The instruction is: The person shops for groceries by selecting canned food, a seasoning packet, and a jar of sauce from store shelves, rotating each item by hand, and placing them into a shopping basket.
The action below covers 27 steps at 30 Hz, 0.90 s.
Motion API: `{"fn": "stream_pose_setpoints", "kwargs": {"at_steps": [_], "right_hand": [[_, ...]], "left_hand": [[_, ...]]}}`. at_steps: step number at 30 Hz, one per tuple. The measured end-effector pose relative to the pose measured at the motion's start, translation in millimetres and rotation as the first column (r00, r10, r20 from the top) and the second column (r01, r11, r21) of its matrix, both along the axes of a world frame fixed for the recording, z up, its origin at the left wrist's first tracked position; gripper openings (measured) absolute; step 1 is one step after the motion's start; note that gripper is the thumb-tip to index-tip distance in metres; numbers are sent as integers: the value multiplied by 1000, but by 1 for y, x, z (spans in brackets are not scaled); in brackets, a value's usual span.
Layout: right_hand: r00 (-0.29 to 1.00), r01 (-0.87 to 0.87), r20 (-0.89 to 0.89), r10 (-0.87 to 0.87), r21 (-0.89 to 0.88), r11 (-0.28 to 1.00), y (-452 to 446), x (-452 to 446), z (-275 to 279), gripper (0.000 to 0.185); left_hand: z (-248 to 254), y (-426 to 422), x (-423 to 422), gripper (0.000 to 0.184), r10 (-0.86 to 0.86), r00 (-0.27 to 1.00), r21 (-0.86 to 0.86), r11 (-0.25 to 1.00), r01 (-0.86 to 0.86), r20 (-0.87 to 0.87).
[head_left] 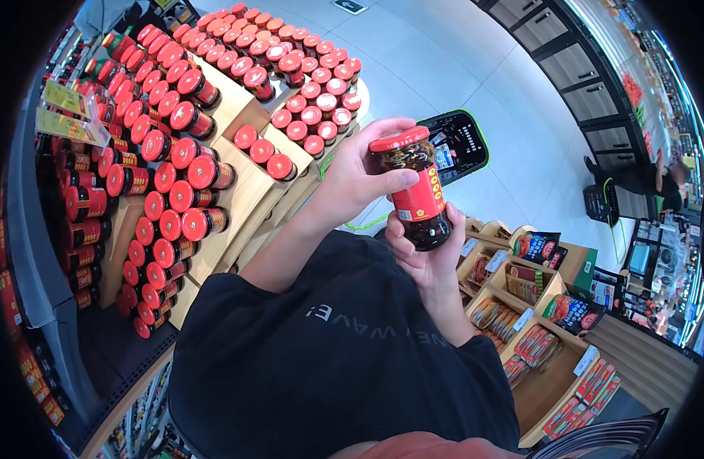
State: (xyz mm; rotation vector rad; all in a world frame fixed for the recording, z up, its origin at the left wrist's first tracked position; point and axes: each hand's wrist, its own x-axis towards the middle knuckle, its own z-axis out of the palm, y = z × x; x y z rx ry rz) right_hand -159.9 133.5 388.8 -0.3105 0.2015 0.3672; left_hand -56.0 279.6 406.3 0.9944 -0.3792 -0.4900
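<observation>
A glass jar [418, 193] of dark sauce with a red lid and red label is held tilted in front of my black shirt. My left hand [358, 172] grips its upper part, fingers behind the lid and thumb across the glass below it. My right hand [428, 256] is closed round the lower end, its fingers partly hidden by the jar. Behind the jar is a black shopping basket [468, 157] with a green rim and some packages in it; the jar and my left hand cover part of it.
To the left, a stepped wooden display [237, 183] carries many red-lidded jars [210, 172]. Yellow price signs [73, 115] stand at its far left. On the right, a wooden bin rack [555, 344] holds tins and packets. A person [658, 183] is farther right, near another basket [603, 203].
</observation>
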Motion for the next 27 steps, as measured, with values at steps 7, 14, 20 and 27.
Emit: {"fn": "stream_pose_setpoints", "kwargs": {"at_steps": [7, 14, 20, 27], "right_hand": [[985, -171, 123, 121, 595, 786, -2, -3, -14, 79], [982, 186, 74, -172, -509, 841, 2, -1, 4, 80], [897, 421, 434, -85, -779, 464, -2, 3, -2, 74], [986, 54, 158, -51, -12, 998, -13, -2, -14, 77]], "left_hand": [[-5, -11, -5, 79, -117, 993, -205, 971, 119, 25], [-4, -17, -8, 79, 16, 999, -178, 984, -7, 45], [-7, -22, -10, 71, 212, 933, 85, 966, -246, 291], [2, -9, -7, 48, 142, 936, 111, 976, -186, 321]]}}
